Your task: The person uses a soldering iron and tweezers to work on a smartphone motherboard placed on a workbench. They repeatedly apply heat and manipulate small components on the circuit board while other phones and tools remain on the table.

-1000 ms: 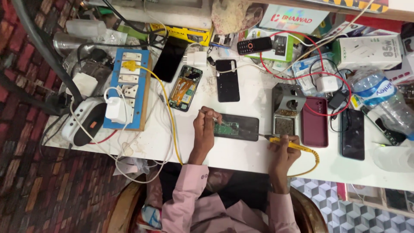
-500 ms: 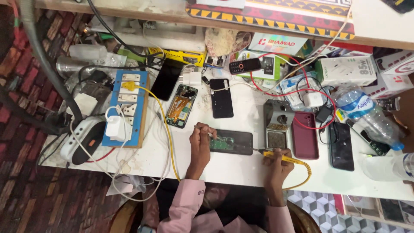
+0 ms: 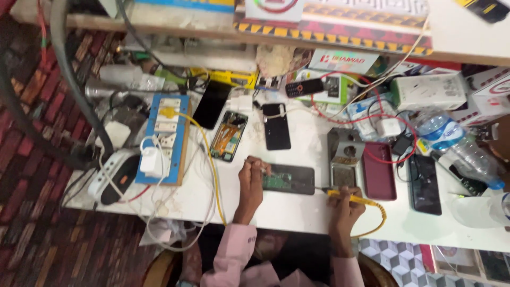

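Both forearms reach up from the near edge of the white desk (image 3: 297, 210). The left hand (image 3: 251, 178) bends at the wrist, its grip pinched on a thin tool whose tip rests on the opened phone (image 3: 288, 179) lying flat at the desk's near middle. The right hand (image 3: 346, 201) sits just right of the phone — its grip wrapped around a yellow-handled soldering iron (image 3: 348, 197), tip pointing left toward the phone's edge.
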